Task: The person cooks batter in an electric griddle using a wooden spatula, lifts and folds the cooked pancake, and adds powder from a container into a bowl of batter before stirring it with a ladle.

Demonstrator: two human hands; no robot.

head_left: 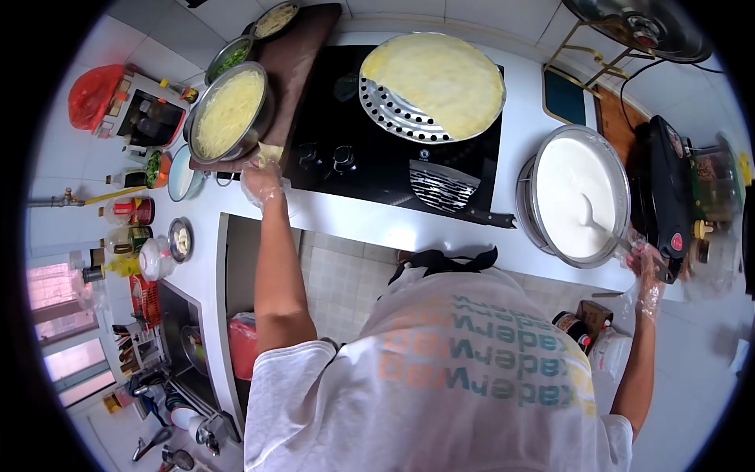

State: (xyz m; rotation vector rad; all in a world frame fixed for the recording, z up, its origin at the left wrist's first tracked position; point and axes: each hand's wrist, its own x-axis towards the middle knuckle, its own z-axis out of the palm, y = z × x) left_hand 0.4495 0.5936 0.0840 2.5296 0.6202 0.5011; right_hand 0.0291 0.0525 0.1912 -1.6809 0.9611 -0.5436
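Observation:
My left hand, in a clear plastic glove, is closed at the near end of the dark board. A pale yellow piece, perhaps a bit of pancake, shows at its fingertips. Just beyond is a steel bowl of yellow shreds. On the far right, my gloved right hand grips the handle of a ladle. The ladle's head dips into white batter in a steel pot. A large thin yellow pancake covers much of a perforated round metal tray on the cooktop.
A cleaver lies on the cooktop's front edge. Bowls of chopped greens and pale shreds stand by the board. A black electric appliance is at the right. Bottles and a light blue bowl line the left counter.

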